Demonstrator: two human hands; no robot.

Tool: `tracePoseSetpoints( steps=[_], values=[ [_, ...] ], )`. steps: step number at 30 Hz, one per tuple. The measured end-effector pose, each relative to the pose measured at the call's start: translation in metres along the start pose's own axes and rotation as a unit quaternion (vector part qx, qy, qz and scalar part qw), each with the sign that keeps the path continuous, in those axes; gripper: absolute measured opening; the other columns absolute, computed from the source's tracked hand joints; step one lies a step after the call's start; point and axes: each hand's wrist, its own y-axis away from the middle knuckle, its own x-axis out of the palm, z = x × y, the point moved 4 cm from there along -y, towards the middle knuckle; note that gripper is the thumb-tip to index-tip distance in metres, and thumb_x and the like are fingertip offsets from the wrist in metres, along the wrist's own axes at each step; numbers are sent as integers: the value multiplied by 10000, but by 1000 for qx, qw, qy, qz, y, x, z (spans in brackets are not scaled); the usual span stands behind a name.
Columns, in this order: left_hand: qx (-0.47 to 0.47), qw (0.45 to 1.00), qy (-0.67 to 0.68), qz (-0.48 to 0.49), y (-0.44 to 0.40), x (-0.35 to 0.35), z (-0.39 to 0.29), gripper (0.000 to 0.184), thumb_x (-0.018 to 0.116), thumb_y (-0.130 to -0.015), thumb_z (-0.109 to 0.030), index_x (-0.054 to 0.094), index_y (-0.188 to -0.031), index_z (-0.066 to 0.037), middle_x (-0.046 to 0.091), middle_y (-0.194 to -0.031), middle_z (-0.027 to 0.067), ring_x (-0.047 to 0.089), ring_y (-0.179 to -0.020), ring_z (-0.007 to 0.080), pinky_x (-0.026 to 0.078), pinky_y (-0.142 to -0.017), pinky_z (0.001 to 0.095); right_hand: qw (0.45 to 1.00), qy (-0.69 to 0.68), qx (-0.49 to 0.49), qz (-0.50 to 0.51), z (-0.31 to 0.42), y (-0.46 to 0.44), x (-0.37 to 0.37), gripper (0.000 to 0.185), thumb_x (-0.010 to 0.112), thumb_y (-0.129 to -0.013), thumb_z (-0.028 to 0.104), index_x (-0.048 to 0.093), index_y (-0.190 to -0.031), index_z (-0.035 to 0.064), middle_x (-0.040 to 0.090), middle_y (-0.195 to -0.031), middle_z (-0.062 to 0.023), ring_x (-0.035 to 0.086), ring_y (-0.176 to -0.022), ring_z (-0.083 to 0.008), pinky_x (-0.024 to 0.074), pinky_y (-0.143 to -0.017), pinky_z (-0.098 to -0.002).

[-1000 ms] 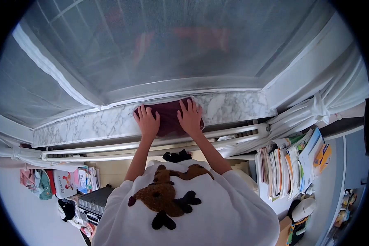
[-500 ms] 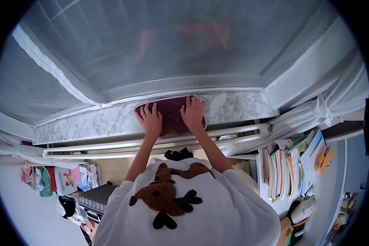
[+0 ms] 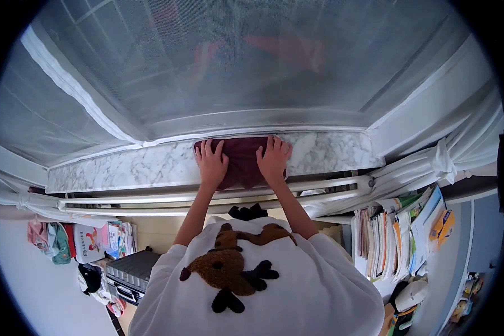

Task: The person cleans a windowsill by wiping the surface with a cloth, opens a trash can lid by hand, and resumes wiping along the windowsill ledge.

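A dark maroon cloth [image 3: 241, 159] lies spread on the marble windowsill [image 3: 117, 172], its near edge hanging over the front. On the cloth's left part rests my left hand [image 3: 211, 162], palm down with fingers apart. My right hand [image 3: 274, 159] presses flat on its right part, fingers spread as well. Both hands touch the cloth from above without gripping it. Bare cloth shows between them.
A screened window [image 3: 235, 73] rises behind the sill. White rails [image 3: 207, 200] run below its front edge. Tied white curtains [image 3: 442, 157] hang at both sides. Upright papers [image 3: 397, 235] stand at right; a grey suitcase [image 3: 131, 271] is at lower left.
Both hands and the cloth have shifted slightly right along the sill. The cloth looks straighter along its back edge, and the camera view has moved a little.
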Motion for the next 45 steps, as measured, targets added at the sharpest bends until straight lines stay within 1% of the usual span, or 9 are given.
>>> tracePoseSetpoints(
  steps=[7,15,24,29,33,36,39,41,45],
  values=[
    [-33,999,-16,-19,-2,-5,-7,393,541,-761,-218,559,-1141,-117,432,-1213,206,353,-1189,363,212,-1028,533,999,48,14,18,0,-3,2,477,550,-755,293,516,-1139,12,478,-1063,-109,441,-1003,-283,278,-958,-518],
    [-46,995,26,-89,-2,-7,-2,436,600,-703,-228,500,-1036,36,435,-1175,208,365,-1164,380,217,-1038,504,1000,-12,11,-7,-12,1,10,436,534,-773,247,532,-1143,15,483,-1171,-96,436,-1064,-287,236,-996,-527],
    [-66,997,-6,-45,-3,-5,-1,491,584,-738,-279,518,-1144,-11,433,-1180,213,372,-1141,383,205,-1036,521,998,30,-6,52,-3,2,5,462,544,-757,215,509,-1193,66,499,-1223,-102,431,-1123,-293,187,-1015,-572],
    [-31,998,-46,-30,-3,-12,-7,459,581,-746,-275,532,-1151,-64,438,-1178,189,379,-1146,354,185,-1032,550,993,57,-26,98,8,5,15,506,538,-764,155,460,-1260,212,390,-1289,-250,340,-1208,-402,137,-983,-652],
    [-2,1000,-17,-2,-3,-9,-8,478,567,-744,-185,500,-1207,-89,462,-1163,129,393,-1158,307,205,-1040,516,995,55,-64,48,14,6,18,414,490,-799,136,521,-1206,204,433,-1215,-298,368,-1154,-467,77,-990,-672],
    [124,990,49,47,-6,3,-14,460,520,-754,-116,506,-1213,-87,455,-1235,79,396,-1174,267,240,-1053,460,996,50,-57,55,15,3,16,404,470,-811,140,521,-1208,191,438,-1220,-254,388,-1149,-419,123,-1012,-630],
    [174,977,80,89,-9,12,-17,471,472,-754,-36,502,-1222,-85,458,-1262,64,404,-1181,254,284,-1036,419,991,28,-104,76,19,0,23,413,495,-794,146,525,-1204,180,453,-1213,-177,423,-1103,-355,231,-991,-559],
    [173,978,68,91,-10,13,-18,475,459,-754,-25,501,-1224,-85,459,-1271,57,406,-1180,256,288,-1031,426,991,-13,-103,89,25,1,25,464,521,-745,97,517,-1205,157,475,-1107,-103,432,-1028,-287,306,-923,-475],
    [151,982,62,96,-11,12,-18,492,456,-744,-12,497,-1228,-90,447,-1292,50,401,-1187,260,289,-1028,428,989,-48,-112,89,20,-2,14,453,529,-731,74,551,-1173,167,480,-1078,-87,435,-999,-272,324,-869,-452]
  ],
)
